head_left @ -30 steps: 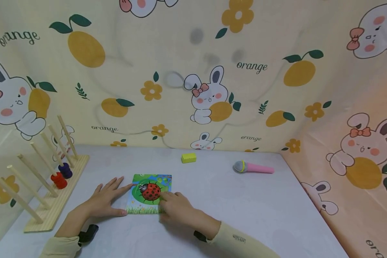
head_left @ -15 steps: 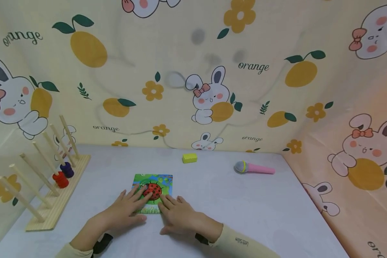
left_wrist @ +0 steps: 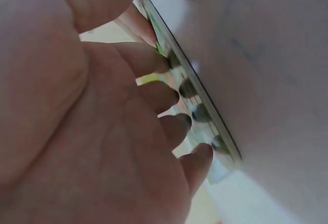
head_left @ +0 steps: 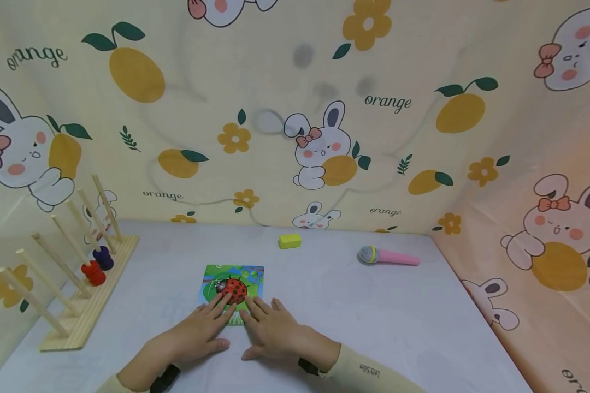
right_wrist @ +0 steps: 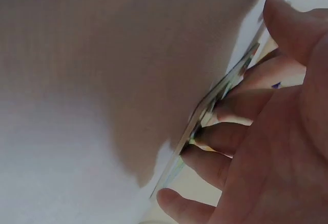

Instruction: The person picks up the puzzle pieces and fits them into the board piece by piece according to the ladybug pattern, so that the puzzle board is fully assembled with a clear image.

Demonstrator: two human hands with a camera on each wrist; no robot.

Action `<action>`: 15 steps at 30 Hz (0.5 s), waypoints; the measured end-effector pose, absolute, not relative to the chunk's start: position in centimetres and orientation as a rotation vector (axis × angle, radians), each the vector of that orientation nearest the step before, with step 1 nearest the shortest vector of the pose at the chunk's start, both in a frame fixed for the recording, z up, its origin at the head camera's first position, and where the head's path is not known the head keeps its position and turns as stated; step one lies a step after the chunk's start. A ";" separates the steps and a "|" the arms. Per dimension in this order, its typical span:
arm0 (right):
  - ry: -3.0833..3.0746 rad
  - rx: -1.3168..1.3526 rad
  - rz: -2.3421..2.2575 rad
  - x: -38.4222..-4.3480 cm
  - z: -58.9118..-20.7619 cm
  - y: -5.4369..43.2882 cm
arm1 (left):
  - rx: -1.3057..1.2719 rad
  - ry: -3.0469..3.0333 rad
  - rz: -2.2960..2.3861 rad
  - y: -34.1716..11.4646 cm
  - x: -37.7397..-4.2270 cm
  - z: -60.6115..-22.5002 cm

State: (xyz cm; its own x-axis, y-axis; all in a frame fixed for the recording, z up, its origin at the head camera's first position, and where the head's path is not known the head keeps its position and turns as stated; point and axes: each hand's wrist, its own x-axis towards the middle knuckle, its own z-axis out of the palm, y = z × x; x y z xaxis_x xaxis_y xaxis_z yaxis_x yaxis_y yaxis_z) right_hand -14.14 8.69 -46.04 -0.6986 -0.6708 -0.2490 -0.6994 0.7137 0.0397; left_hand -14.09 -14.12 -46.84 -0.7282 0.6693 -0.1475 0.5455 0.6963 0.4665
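Note:
A square picture board (head_left: 211,279) with a red ladybug on it lies flat on the white table, left of the middle. My left hand (head_left: 195,334) rests its spread fingertips on the lower left of the board, and its thumb lies apart on the table side. Across from it, my right hand (head_left: 274,329) lays straight fingers on the lower right part. Both hands cover some of the grass strip. From the left wrist, the edge of the board (left_wrist: 199,92) shows beyond the fingertips; the right wrist view also has the board (right_wrist: 207,100) under the fingers.
To the left stands a wooden peg rack (head_left: 86,327) with several upright rods, red rings (head_left: 94,273) and purple rings (head_left: 103,258). A yellow block (head_left: 289,240) lies farther back, and a pink toy microphone (head_left: 390,256) lies at the right. Patterned cloth hangs behind.
My left hand has moved right from beside the board onto it, then slid down toward me. My right hand's bent fingers have straightened on the board. The board has hardly moved.

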 end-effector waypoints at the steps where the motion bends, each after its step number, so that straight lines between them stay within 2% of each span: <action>1: 2.710 -1.087 0.201 -14.1 -46.1 8.7 | 0.971 2.601 0.566 -14.0 -14.0 -46.8; 11: 2.690 -1.051 0.104 -14.4 -46.3 9.0 | 0.979 2.563 0.520 -13.0 -12.7 -45.9; 15: 2.697 -1.034 -0.007 -14.6 -46.6 10.2 | 1.077 2.552 0.494 -12.7 -12.5 -46.1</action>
